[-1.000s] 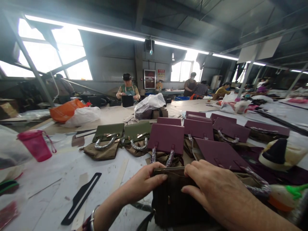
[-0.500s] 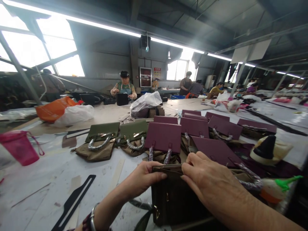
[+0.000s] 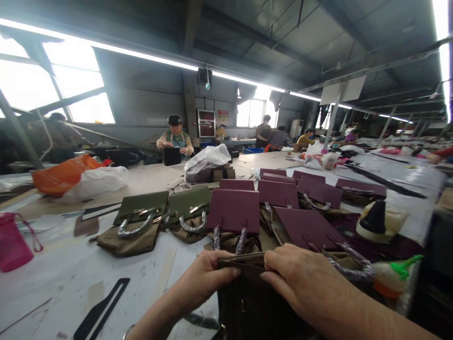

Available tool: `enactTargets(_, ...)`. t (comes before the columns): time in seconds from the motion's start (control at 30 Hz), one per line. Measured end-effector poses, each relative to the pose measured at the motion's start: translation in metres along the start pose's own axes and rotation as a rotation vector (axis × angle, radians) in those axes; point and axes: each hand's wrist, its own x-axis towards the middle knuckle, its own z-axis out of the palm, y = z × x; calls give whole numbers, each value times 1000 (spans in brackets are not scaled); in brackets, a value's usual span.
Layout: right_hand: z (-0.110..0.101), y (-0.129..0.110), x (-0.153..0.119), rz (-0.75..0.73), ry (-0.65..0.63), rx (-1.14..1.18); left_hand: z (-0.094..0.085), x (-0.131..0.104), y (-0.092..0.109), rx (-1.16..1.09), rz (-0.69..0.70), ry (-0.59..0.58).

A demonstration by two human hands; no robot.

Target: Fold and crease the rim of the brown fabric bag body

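Note:
A dark olive-brown handbag (image 3: 253, 302) is held upright close to me at the bottom centre, its top edge toward the table. My left hand (image 3: 208, 276) pinches the bag's upper left edge, thumb in front and fingers behind. Along the same edge, my right hand (image 3: 300, 278) is closed with its fingers curled over the rim. Small gold-coloured hardware shows on the bag's front; its lower part runs out of view. Just beyond stands a purple handbag (image 3: 233, 210) with plastic-wrapped handles, and another purple bag (image 3: 304, 226) lies behind my right hand.
Two green bags (image 3: 141, 208) lie to the left. Near the front left is a black strap-shaped piece (image 3: 102, 307), with a pink cup (image 3: 16, 243) beyond. A bottle with a green nozzle (image 3: 392, 278) stands at right. A co-worker (image 3: 174, 141) sits across the table.
The view has tilted up and turned slightly right, so the table's things sit further left. Both hands keep their hold on the bag's edge, now a little lower in view.

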Motion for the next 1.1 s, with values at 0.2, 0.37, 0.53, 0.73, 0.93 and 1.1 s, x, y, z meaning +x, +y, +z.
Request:
enactTargets(0.2,-4,-4,3,86,13,-99,-3,0,1,36,-41,-45)
enactTargets(0.37,-5,-6,3,103,16,-124,-2,2,7,65,-88,-79)
enactTargets(0.53,-3,-5,0,117,39,-144,2,7,9,129,-99,-54)
enactTargets(0.73,0,-4,-2,147,36,-131,5,9,11,184,-58,-78)
enactTargets(0.93,1,-3,-2,151,72,-143,10,8,12,150,-128,-42)
enactTargets(1.1,0,-5,1,148,99,-141,13,8,11,123,-151,43)
